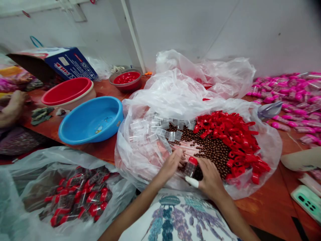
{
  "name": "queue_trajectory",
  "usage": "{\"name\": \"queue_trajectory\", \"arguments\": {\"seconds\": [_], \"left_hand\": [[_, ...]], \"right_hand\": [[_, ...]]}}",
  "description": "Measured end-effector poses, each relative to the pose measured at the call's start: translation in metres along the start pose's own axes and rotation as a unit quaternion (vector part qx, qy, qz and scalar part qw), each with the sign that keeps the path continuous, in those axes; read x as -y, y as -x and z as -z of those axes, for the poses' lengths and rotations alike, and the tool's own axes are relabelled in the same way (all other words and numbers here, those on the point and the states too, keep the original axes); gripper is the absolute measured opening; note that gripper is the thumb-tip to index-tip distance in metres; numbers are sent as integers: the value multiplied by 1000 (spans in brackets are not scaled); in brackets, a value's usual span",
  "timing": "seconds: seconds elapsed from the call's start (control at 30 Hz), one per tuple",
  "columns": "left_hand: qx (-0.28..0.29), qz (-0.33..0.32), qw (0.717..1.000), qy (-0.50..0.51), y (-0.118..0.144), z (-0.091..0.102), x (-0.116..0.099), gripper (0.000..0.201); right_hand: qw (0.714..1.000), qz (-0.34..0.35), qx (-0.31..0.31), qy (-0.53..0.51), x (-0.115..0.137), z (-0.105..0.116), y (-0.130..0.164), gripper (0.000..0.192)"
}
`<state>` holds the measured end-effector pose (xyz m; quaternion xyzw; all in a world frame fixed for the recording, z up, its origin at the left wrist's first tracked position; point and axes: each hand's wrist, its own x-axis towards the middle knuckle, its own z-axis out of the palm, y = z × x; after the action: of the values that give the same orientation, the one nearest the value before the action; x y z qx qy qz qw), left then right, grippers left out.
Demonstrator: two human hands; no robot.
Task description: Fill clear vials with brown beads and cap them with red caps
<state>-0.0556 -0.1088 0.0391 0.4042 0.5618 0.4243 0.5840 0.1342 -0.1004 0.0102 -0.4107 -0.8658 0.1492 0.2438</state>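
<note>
My right hand grips a small clear tube with a red cap, partly filled with brown beads; its thumb wears a white cover. My left hand rests beside the tube with its fingers on the pile of small brown beads. The beads lie in a big clear plastic bag together with a heap of red caps on the right and several empty clear tubes on the left.
A bag of filled red-capped tubes lies at lower left. A blue basin, a red basin and a bowl of red caps stand behind. Pink-capped tubes cover the right; a green phone lies near. Another person's hand is at far left.
</note>
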Motion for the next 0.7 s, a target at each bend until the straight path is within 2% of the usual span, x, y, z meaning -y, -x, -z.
{"name": "queue_trajectory", "arguments": {"seconds": [0.07, 0.1, 0.2, 0.27, 0.33, 0.43, 0.53, 0.63, 0.7], "left_hand": [[-45, -47, 991, -113, -1, 23, -3, 34], [-46, -65, 981, -179, 0, 32, -4, 29], [3, -101, 925, -365, 10, 49, 0, 26], [33, -104, 899, -424, 17, 53, 5, 33], [35, -97, 899, -425, 19, 54, 10, 30], [-2, -88, 922, -377, 15, 57, 12, 19], [-50, -79, 950, -299, 4, 58, 6, 30], [-48, -84, 963, -250, -6, 52, -3, 43], [-23, -94, 968, -230, -10, 42, -6, 40]], "right_hand": [[998, -58, -3, 7, -4, -2, 1, 63], [997, -78, -4, 8, -5, -3, 1, 65], [995, -99, 17, -16, -5, -6, 2, 70], [994, -92, 43, -45, 0, -7, 2, 73], [992, -78, 69, -67, 7, -8, 2, 75], [988, -59, 107, -91, 17, -9, 1, 78], [984, -14, 128, -120, 26, -13, -1, 83], [981, 28, 123, -145, 29, -13, -3, 71], [981, 19, 93, -169, 25, -9, -3, 58]]}}
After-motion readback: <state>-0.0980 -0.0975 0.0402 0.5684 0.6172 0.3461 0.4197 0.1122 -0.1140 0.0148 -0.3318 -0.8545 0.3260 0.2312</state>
